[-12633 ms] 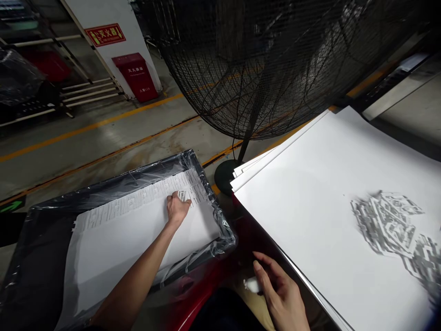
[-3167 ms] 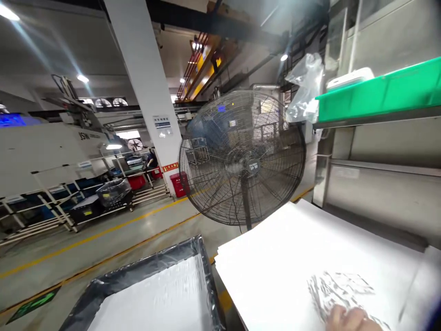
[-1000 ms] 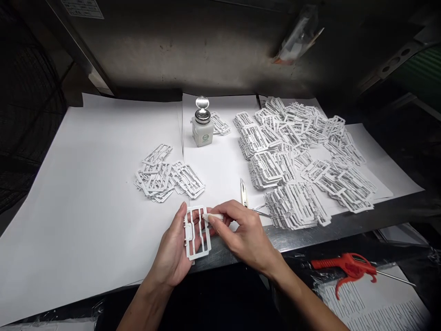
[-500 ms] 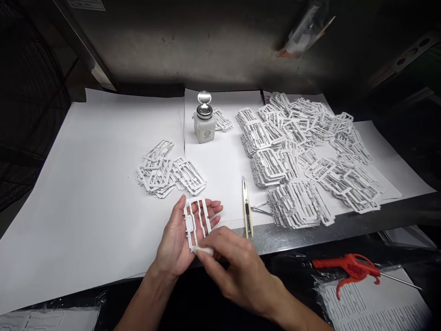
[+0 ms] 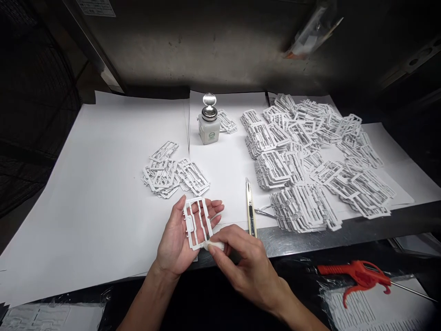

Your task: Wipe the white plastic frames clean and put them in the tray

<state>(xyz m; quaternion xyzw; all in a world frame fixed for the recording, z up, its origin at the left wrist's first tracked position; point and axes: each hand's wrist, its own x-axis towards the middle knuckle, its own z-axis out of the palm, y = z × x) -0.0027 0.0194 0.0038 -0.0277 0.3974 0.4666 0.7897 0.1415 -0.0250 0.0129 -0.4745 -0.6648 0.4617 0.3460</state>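
Note:
In my left hand [image 5: 175,243], palm up, lies a white plastic frame [image 5: 189,224] with thin inner bars, its left edge against the thumb. My right hand [image 5: 246,262] pinches a small white wad [image 5: 215,245] between thumb and fingers and presses it to the frame's lower right corner. A loose heap of similar frames [image 5: 161,174] lies beyond my left hand. Right of my hands is a cutter knife [image 5: 251,207], its tip pointing away, with a thin metal tool [image 5: 265,212] beside it.
A square bottle [image 5: 209,128] with its metal lid raised stands at the back, some frames behind it. Large stacks of white frames [image 5: 299,207] cover the right side of the papered table. A red air gun [image 5: 358,274] lies at the lower right, below the metal table edge [image 5: 285,242].
My right hand has moved the white wad rightward along the frame's lower edge, from the left corner to the right one. The whole view has shifted slightly.

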